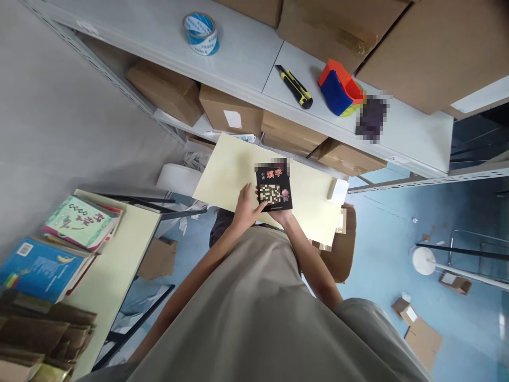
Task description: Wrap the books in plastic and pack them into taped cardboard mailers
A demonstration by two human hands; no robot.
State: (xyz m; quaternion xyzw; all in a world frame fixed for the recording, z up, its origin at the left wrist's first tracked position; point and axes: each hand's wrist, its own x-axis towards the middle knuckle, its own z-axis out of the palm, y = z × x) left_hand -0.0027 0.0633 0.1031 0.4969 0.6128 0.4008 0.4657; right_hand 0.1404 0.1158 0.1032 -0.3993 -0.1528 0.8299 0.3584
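A small black book (274,187) with a crossword grid and red characters on its cover is held up over the pale yellow tabletop (226,167). My right hand (282,215) supports it from below and behind, and fingertips show at its left edge. At the book's lower left, my left hand (245,208) has its fingers stretched out beside the cover, while its thumb touches the lower corner. A small white box (338,191) stands at the tabletop's right end.
The grey shelf (246,58) ahead carries a tape roll (201,34), a utility knife (294,86), a red and blue tape dispenser (340,87) and cardboard boxes (326,32). Books (77,222) are piled on a left side table (131,233). An open carton (344,254) sits right of me.
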